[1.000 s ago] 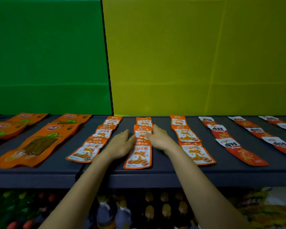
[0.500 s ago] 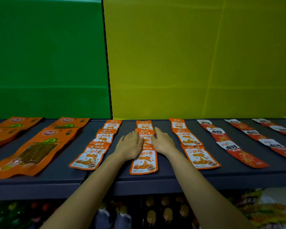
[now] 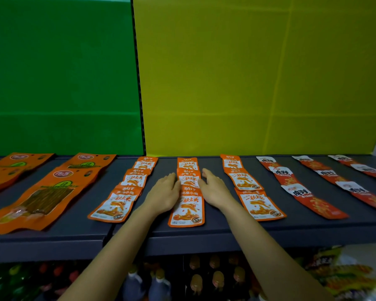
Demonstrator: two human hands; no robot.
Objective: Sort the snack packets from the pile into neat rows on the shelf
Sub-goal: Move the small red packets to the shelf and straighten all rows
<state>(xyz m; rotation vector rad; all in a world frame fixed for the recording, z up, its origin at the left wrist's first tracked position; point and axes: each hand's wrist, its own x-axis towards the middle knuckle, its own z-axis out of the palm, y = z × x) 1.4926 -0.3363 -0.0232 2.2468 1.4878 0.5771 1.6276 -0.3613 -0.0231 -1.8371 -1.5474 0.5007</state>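
Packets (image 3: 186,205) of orange fish snack lie in one overlapping row between the two hands, on the dark shelf (image 3: 215,233). The left hand (image 3: 164,196) and right hand (image 3: 215,190) lie flat with fingers straight, pressing the row's edges and gripping nothing. Matching rows flank each hand, with red-and-white packets (image 3: 300,190) beyond the right and big orange pouches (image 3: 46,192) beyond the left. No pile shows, so I'd say only squaring-up remains.

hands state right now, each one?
Left hand: open, fingers straight, at the left edge of the middle packet row.
Right hand: open, at its right edge, holding nothing.
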